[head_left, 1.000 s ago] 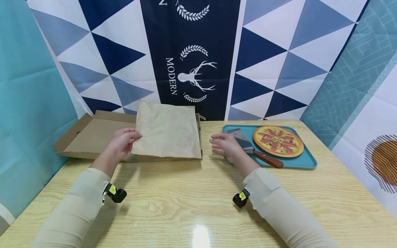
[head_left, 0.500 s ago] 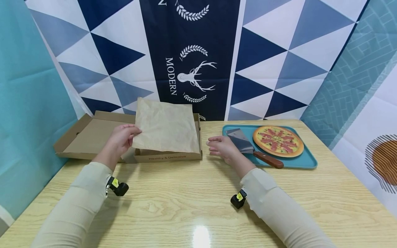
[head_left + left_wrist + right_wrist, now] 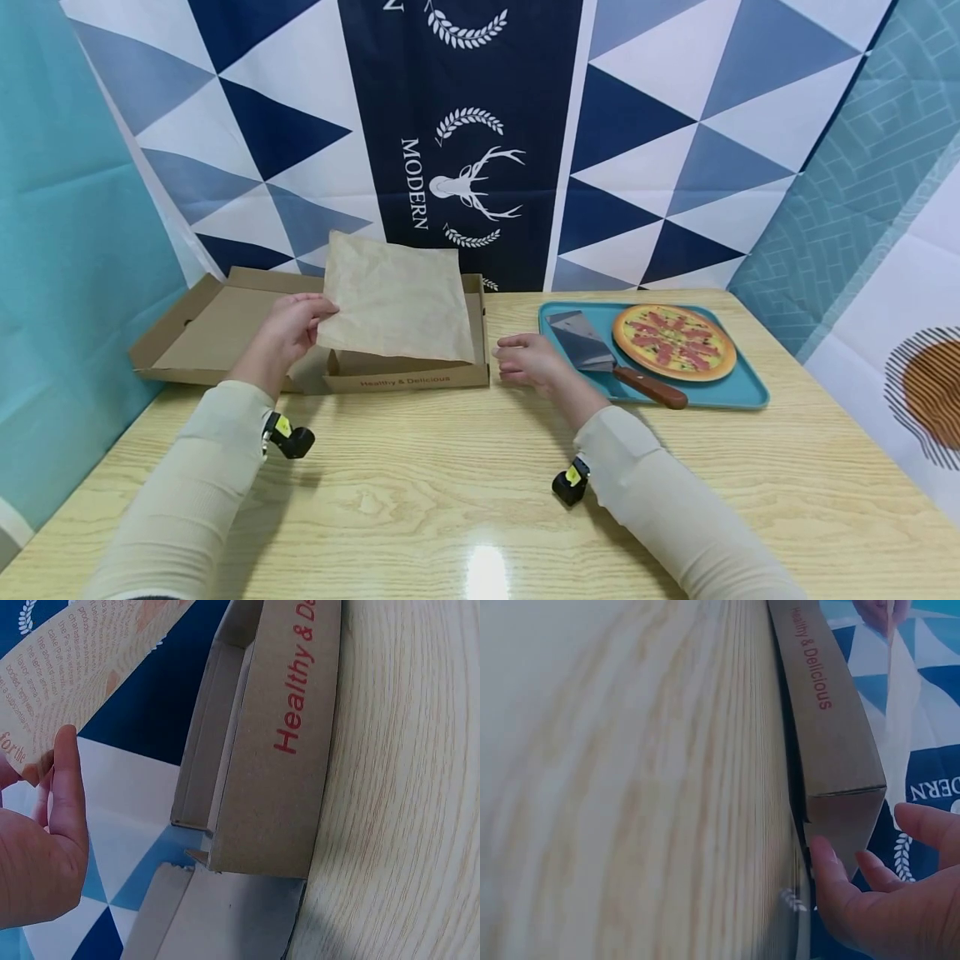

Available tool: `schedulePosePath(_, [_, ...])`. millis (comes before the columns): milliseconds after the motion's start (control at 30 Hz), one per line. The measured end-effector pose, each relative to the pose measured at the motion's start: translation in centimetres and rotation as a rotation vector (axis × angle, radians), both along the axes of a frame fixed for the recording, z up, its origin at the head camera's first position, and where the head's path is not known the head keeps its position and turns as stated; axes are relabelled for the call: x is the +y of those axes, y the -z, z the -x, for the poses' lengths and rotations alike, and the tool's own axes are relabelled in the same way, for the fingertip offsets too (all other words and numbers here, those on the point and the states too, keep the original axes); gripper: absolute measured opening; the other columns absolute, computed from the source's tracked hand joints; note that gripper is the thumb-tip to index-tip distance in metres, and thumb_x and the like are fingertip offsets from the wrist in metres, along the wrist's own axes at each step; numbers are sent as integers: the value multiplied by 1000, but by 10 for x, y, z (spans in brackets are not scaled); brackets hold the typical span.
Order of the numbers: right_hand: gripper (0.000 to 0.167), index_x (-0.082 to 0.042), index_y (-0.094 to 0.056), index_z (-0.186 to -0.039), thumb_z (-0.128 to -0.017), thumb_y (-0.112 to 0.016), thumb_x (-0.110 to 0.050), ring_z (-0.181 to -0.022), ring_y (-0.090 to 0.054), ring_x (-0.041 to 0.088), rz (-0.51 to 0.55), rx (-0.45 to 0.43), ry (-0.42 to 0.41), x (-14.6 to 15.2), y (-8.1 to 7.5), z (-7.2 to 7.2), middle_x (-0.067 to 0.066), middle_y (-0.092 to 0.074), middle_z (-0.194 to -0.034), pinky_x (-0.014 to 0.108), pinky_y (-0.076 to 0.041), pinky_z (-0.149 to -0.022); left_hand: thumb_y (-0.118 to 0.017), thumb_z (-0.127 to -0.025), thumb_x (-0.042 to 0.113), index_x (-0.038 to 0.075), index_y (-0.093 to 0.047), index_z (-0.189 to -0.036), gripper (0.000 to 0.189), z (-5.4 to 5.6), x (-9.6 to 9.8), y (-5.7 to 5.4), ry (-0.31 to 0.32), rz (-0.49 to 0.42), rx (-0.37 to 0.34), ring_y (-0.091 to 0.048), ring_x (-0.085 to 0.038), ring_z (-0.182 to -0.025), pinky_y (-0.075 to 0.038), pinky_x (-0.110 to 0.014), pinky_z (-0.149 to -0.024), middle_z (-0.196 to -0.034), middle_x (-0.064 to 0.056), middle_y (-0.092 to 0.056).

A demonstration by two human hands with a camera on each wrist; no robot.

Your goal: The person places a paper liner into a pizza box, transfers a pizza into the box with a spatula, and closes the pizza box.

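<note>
A square sheet of brown paper (image 3: pixel 397 300) hangs over the tray half of an open cardboard pizza box (image 3: pixel 405 380), its near edge above the box's front wall. My left hand (image 3: pixel 294 323) pinches the sheet at its left edge between thumb and fingers. In the left wrist view, printed text covers the paper's underside (image 3: pixel 67 675). My right hand (image 3: pixel 525 360) is held beside the box's right front corner with its fingers loosely bent and nothing in them. In the right wrist view the right fingers (image 3: pixel 832 885) overlap the end of the box (image 3: pixel 847 817).
The box's lid (image 3: pixel 232 321) lies folded open to the left. On the right, a blue tray (image 3: pixel 742 392) bears a pizza (image 3: pixel 673 342) and a pizza server (image 3: pixel 581 342) with a wooden handle. A patterned cloth wall (image 3: pixel 480 125) rises behind the wooden table (image 3: pixel 420 483).
The paper has moved slightly left and up, so the box's printed front wall has come into view. My left hand rose with it, and my right hand shifted a little left.
</note>
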State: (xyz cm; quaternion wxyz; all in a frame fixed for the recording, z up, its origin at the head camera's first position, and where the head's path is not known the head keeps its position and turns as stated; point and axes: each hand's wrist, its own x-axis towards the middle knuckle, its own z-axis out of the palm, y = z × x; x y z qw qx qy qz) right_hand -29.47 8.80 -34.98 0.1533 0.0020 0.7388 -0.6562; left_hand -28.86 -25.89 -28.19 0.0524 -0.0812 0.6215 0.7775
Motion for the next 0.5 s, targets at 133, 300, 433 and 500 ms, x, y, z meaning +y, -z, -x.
schedulePosePath(133, [45, 13, -44, -137, -97, -55, -5, -106, -59, 31, 6, 20, -5, -3, 1, 1, 21, -54, -120, 39, -52, -94, -57, -93, -4, 7, -63, -86, 14, 3, -2, 1, -9, 34, -17, -65, -7, -60, -54, -18, -54, -73, 0, -67])
schedulePosePath(300, [46, 13, -44, -137, -95, -56, -3, -93, -59, 23, 16, 18, -9, -6, 1, 2, 17, -55, -112, 39, -52, -94, -60, -92, 0, 9, -64, -89, 10, 6, -3, 3, -29, 95, -43, -60, -5, -58, -47, -15, -50, -73, 3, -65])
schedulePosePath(433, [48, 13, -40, -140, -96, -54, -2, -98, -59, 27, 19, 7, -25, -8, 1, 1, 26, -52, -127, 43, -49, -98, -58, -92, -2, 7, -60, -94, 9, 10, 0, 5, -26, 89, -37, -62, -5, -57, -49, -16, -51, -72, 3, -66])
schedulePosePath(500, [49, 12, -38, -142, -96, -53, -2, -102, -58, 29, 22, 0, -35, -9, 1, 1, 29, -48, -134, 44, -48, -98, -57, -92, -3, 6, -59, -95, 10, 12, 2, 5, -23, 85, -33, -62, -5, -56, -49, -16, -51, -71, 3, -66])
